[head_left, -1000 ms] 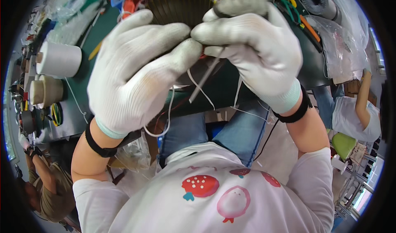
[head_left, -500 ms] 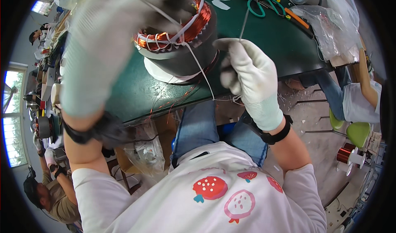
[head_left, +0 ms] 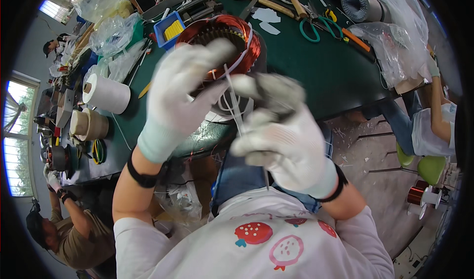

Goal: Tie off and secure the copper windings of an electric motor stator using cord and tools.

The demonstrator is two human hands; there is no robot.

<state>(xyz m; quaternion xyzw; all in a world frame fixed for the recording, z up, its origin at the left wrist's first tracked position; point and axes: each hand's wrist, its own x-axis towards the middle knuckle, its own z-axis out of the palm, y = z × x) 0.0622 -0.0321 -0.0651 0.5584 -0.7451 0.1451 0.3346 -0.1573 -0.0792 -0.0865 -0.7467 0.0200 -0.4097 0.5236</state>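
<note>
The copper-wound ring (head_left: 254, 49) stands partly behind the left hand (head_left: 181, 91).

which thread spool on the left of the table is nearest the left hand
The larger white spool; its colour and size set it apart from the beige spool, which sits further from the left hand.

I see the gloved left hand (head_left: 180, 88) near ten-thirty, right hand (head_left: 286, 140) at three, both blurred, white cord (head_left: 235, 101) between them, copper coil (head_left: 254, 46) at twelve.
</note>
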